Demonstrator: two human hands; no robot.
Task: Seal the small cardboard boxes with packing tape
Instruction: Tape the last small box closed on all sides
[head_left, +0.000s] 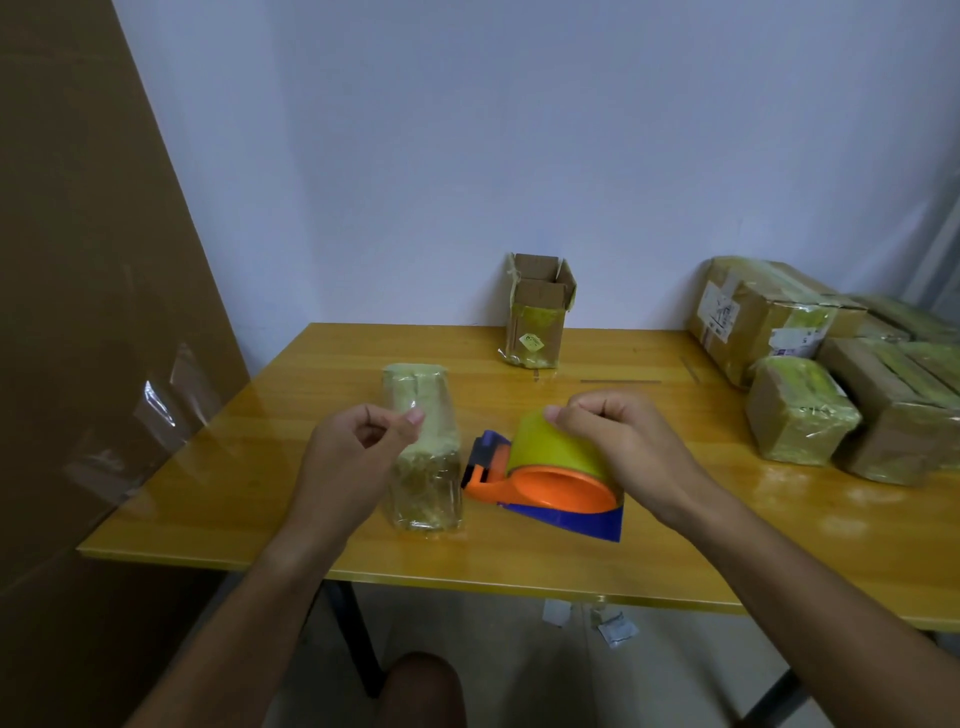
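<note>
Right hand (618, 441) on tape dispenser (545, 480); left hand (358, 441) over taped box (423, 452).

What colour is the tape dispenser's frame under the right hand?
Orange with a blue base on the tape dispenser, seen in the head view.

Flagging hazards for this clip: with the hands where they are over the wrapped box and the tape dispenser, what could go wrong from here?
1. The right hand picks at the tape roll close to the tape dispenser cutter end; a slip might nick a finger.
2. The left hand seems to pinch something at the wrapped box, perhaps a loose tape end, which could fold onto itself.
</note>
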